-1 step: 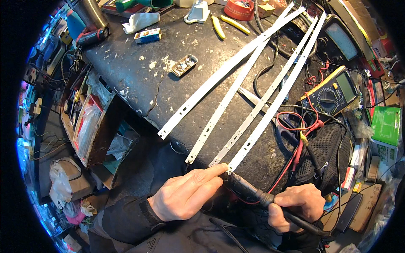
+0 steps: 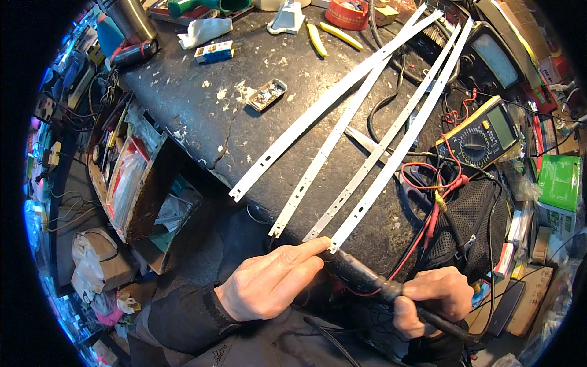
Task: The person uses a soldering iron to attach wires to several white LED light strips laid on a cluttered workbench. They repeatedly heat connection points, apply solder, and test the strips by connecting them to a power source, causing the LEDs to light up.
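Observation:
Four strips, long, narrow, white and punched with small slots, lie across the dark worktop. My left hand [image 2: 272, 278] has its fingers pressed together at the near end of the rightmost white strip [image 2: 391, 165]; its thumb is hidden. Beside it lie a second slotted strip [image 2: 373, 156], a third [image 2: 318, 160] and a fourth [image 2: 293, 137]. In my right hand [image 2: 437, 300], thumb and fingers close on the rear of a black tubular corded tool [image 2: 358, 275]. The tool's front end meets the strip's end by my left fingertips, where its tip cannot be made out.
A yellow-edged multimeter [image 2: 480, 134] with red leads sits at the right, above a black mesh pouch [image 2: 477, 214]. A small metal tray [image 2: 267, 95] and yellow-handled pliers [image 2: 339, 35] lie farther back. An open drawer box [image 2: 137, 189] stands left of the worktop [image 2: 189, 116].
The rear of the black corded tool has shifted slightly right, and the tool looks turned a little in my right hand. My left hand and the strips stay where they were.

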Available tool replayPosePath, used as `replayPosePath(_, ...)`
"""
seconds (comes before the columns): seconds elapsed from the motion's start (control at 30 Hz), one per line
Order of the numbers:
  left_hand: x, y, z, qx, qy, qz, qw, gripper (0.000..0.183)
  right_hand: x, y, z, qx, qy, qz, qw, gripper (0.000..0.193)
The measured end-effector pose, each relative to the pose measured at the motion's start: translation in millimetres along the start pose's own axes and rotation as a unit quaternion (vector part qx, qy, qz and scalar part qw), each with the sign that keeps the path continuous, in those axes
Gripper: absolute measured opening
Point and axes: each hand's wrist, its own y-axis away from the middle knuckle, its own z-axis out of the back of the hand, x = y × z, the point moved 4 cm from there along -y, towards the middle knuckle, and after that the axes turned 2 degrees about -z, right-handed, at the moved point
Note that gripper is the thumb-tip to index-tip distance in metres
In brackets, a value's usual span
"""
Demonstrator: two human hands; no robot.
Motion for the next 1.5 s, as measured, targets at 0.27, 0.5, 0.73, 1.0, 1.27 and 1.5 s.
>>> replayPosePath(0.27,0.2,0.7,-2.1,-0.003,0.003,0.001,1.0,0.025,-1.6,-0.8,-1.3,0.037,-0.007,-0.04,0.998,0.021)
replayPosePath(0.5,-1.3,0.6,-1.2,0.003,0.013,0.023,1.0,0.026,2.5,-3.7,1.9,0.091,0.028,-0.126,0.987,0.016)
replayPosePath(0.73,-0.8,-1.2,-0.2,0.017,0.005,0.03,0.999,0.025,-0.7,-3.8,-4.1,0.046,0.006,-0.029,0.999,0.024)
replayPosePath(1.0,-1.2,-0.4,-1.0,0.008,0.003,0.033,0.999,0.025,0.5,-3.5,-3.9,0.055,0.028,-0.007,0.998,0.028)
replayPosePath(1.27,-2.3,2.8,-1.7,-0.002,-0.019,0.02,1.0,0.028,2.3,-7.1,-4.6,0.062,0.051,0.02,0.997,0.027)
replayPosePath(1.5,-6.3,4.8,-1.7,-0.016,-0.028,0.064,0.997,0.027,1.9,-4.9,-4.6,0.043,0.044,0.011,0.998,0.027)
